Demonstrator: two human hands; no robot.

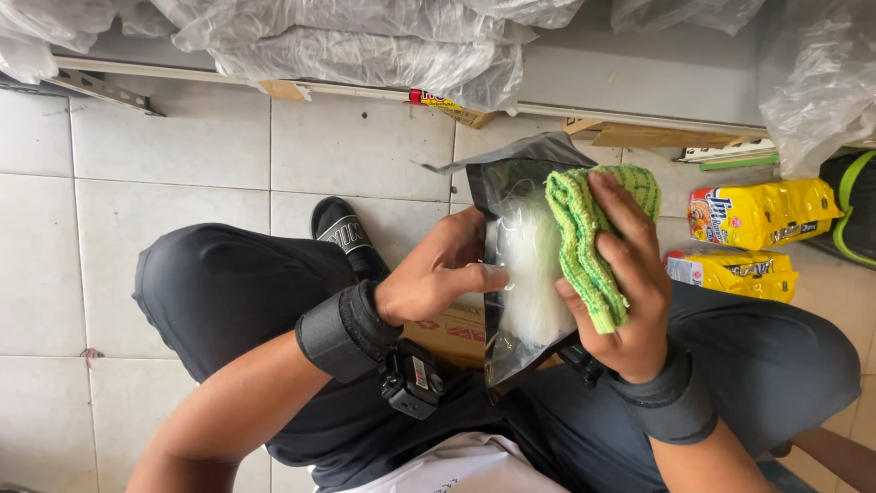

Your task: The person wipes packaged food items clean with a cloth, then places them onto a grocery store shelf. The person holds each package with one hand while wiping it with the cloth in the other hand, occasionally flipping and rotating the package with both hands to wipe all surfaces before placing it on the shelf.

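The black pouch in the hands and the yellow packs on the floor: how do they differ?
The black pouch is dark with a clear window showing white noodles; the yellow packs are bright and printed. The pouch is held up between the left hand and right hand, under a green cloth; the packs lie untouched. Both are sealed plastic.

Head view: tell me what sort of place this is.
Probably a small shop's stockroom: yellow snack packs stand on the tiled floor, plastic-wrapped bulk bags are piled along the wall, and a cardboard box sits by the person's knees.

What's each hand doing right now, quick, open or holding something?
Left hand: closed on the edge of the clear-fronted black packet of white noodles.
Right hand: closed on a folded green cloth, pressing it against the packet.
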